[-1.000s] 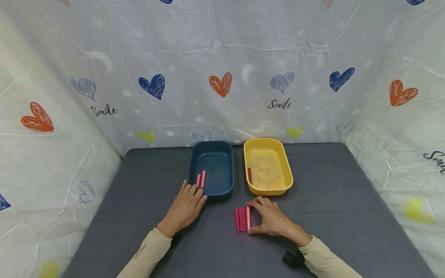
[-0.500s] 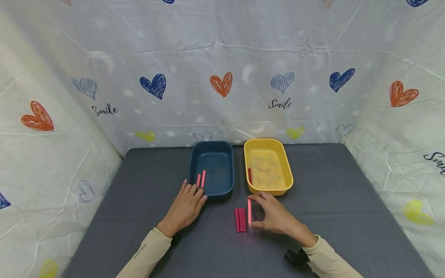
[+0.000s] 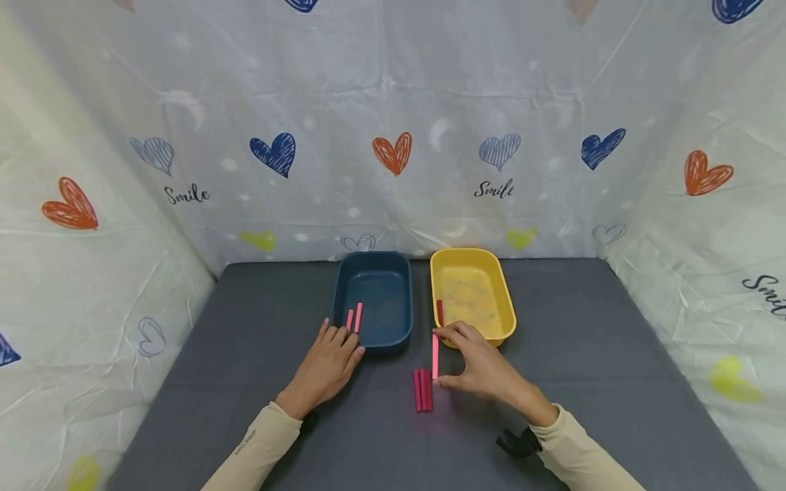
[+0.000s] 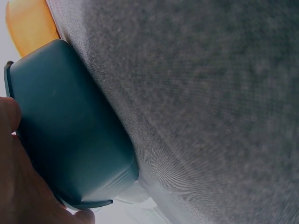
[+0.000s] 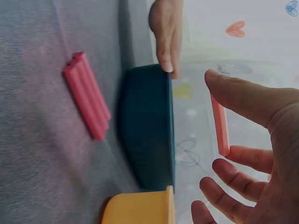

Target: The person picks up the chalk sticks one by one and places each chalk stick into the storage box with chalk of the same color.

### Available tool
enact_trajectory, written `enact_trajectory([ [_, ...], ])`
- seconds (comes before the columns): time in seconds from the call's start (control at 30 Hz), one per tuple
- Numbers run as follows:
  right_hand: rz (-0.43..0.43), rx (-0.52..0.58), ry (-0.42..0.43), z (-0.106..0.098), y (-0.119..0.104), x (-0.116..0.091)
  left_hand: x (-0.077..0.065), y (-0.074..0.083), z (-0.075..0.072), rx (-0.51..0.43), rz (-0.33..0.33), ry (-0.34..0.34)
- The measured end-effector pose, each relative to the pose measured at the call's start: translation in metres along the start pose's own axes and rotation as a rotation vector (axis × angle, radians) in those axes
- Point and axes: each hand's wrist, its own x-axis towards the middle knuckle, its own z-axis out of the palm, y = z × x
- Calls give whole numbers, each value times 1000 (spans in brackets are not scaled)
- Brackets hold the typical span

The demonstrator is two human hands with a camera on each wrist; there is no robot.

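My right hand (image 3: 488,365) pinches a light pink stick (image 5: 220,126) lengthwise, thumb at one end and a fingertip at the other. The other fingers of that hand are spread apart. The stick is in the air in front of the yellow tub (image 3: 506,310). My left hand (image 3: 325,368) grips the near left rim of the blue tub (image 3: 402,327), thumb on the outer wall and fingers over the rim. Two light pink sticks (image 3: 359,317) lean inside the blue tub, and one dark red stick (image 3: 439,312) is in the yellow one. Several deep pink sticks (image 3: 422,390) lie side by side on the table.
The tubs stand side by side at the back of the grey cloth-covered table (image 3: 258,300), close to a white curtain (image 3: 331,102) printed with hearts. A black strap (image 3: 518,443) shows at the right wrist.
The right hand has lifted the light pink stick from beside the deep pink ones and carried it forward toward the tubs. The left hand has stayed at the blue tub.
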Motion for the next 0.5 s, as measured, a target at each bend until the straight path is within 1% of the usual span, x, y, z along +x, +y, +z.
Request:
enact_trajectory([
  [0.17, 7, 22, 3, -2, -5, 6, -1, 1, 0, 4, 10, 13],
  [0.5, -3, 46, 43, -8, -11, 17, -2, 0, 2, -12, -2, 21],
])
